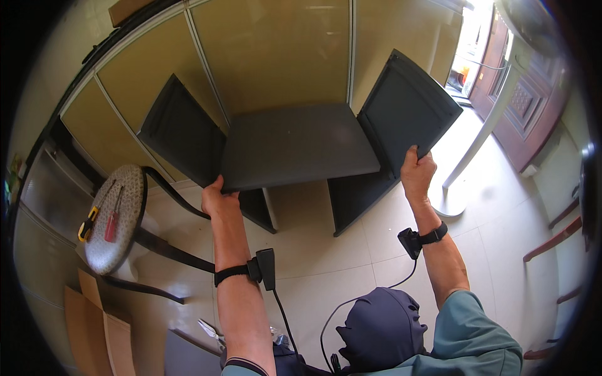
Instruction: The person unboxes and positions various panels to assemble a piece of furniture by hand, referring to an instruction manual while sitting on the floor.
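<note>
A dark grey furniture frame (301, 147) stands before me: two upright side panels joined by a flat middle board, like part of a small shelf unit. My left hand (219, 198) is closed at the near left corner, where the middle board meets the left panel (185, 135); its thumb lies on top and the other fingers are mostly hidden underneath. On the other side, my right hand (418, 172) grips the near edge of the right panel (407, 106), thumb against the inner face. Below the board, the lower parts of both panels reach down toward the tiled floor.
At the left, a stool with a patterned seat (113, 244) carries a yellow-black tool (89, 225) and a red-handled screwdriver (111, 227). An opened cardboard box (94, 332) and a grey panel (188, 354) lie lower left. Tan panelling rises behind; a white pole (483, 138) stands right.
</note>
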{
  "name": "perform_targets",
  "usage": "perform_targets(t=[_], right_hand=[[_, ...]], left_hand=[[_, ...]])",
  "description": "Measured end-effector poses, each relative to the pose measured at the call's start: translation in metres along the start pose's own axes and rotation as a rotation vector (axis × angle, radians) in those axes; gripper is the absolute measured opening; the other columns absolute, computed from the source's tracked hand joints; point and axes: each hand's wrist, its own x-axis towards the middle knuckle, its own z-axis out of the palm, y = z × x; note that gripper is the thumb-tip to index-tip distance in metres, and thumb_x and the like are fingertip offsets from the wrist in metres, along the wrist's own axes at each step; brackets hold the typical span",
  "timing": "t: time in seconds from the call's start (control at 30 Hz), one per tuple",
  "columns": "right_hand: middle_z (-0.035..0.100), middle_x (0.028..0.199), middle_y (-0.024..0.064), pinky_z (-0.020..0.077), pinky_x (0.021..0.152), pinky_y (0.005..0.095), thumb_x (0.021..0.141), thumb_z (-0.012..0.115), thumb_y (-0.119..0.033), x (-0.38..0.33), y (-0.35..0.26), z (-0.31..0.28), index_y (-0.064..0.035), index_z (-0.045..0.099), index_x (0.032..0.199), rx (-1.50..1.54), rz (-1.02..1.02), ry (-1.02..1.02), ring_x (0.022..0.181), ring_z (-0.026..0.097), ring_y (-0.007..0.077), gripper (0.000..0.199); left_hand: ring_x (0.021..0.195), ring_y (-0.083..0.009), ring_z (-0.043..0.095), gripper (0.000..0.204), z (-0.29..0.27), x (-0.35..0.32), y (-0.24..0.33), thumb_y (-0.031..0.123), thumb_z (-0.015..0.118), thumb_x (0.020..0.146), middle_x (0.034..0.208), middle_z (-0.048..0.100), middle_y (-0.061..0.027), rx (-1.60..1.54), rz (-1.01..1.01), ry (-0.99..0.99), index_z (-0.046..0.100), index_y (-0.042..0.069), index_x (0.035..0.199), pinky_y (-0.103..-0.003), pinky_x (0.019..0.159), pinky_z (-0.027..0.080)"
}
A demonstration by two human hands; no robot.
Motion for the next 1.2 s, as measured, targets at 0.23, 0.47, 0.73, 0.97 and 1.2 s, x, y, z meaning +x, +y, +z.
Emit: perform_targets(t=[0.23, 0.47, 0.73, 0.97, 1.2], right_hand=[[0.054, 0.056, 0.0212, 0.0444, 0.05, 0.038, 0.091, 0.055, -0.016, 0.006, -0.014, 0.016, 0.0065, 0.057, 0.076, 0.018, -0.036, -0.035, 0.049, 0.059, 0.0275, 0.027], [0.054, 0.056, 0.0233, 0.0446, 0.05, 0.0395, 0.09, 0.055, -0.016, 0.015, -0.002, 0.018, 0.007, 0.057, 0.075, 0.014, -0.042, -0.053, 0.05, 0.06, 0.0311, 0.027], [0.052, 0.05, 0.0125, 0.0416, 0.047, 0.0352, 0.091, 0.057, -0.018, 0.02, -0.001, 0.028, 0.0075, 0.056, 0.072, -0.029, -0.034, -0.072, 0.048, 0.053, 0.0151, 0.032], [0.054, 0.052, 0.0138, 0.0417, 0.047, 0.0351, 0.091, 0.057, -0.017, 0.017, -0.016, 0.028, 0.0077, 0.057, 0.073, -0.005, -0.087, -0.1, 0.048, 0.054, 0.0166, 0.031], [0.055, 0.056, 0.0235, 0.0441, 0.049, 0.0411, 0.088, 0.058, -0.017, 0.019, -0.017, 0.028, 0.0079, 0.057, 0.075, 0.024, -0.083, -0.113, 0.051, 0.061, 0.036, 0.028]], left_hand=[[0.103, -0.0381, 0.061, 0.034, -0.003, 0.005, 0.001, -0.009, 0.055, 0.087, 0.119, 0.057, -0.0195, -0.017, -0.046, -0.011, 0.054, -0.004, 0.12, -0.055, 0.083, 0.056], [0.101, -0.0382, 0.062, 0.033, -0.008, 0.006, 0.005, -0.008, 0.053, 0.088, 0.118, 0.057, -0.0201, -0.011, -0.046, -0.033, 0.053, -0.004, 0.121, -0.055, 0.08, 0.057], [0.101, -0.039, 0.062, 0.035, -0.011, 0.0, 0.005, -0.008, 0.053, 0.088, 0.119, 0.056, -0.0202, -0.021, -0.061, -0.052, 0.052, -0.004, 0.122, -0.055, 0.08, 0.057], [0.101, -0.0391, 0.062, 0.036, -0.009, -0.003, 0.006, -0.009, 0.055, 0.087, 0.119, 0.056, -0.0214, -0.035, -0.045, -0.031, 0.051, -0.005, 0.123, -0.055, 0.08, 0.057], [0.097, -0.0375, 0.063, 0.033, -0.002, -0.007, 0.005, -0.01, 0.056, 0.086, 0.116, 0.058, -0.0205, 0.018, -0.021, 0.011, 0.054, -0.006, 0.118, -0.051, 0.075, 0.057]])
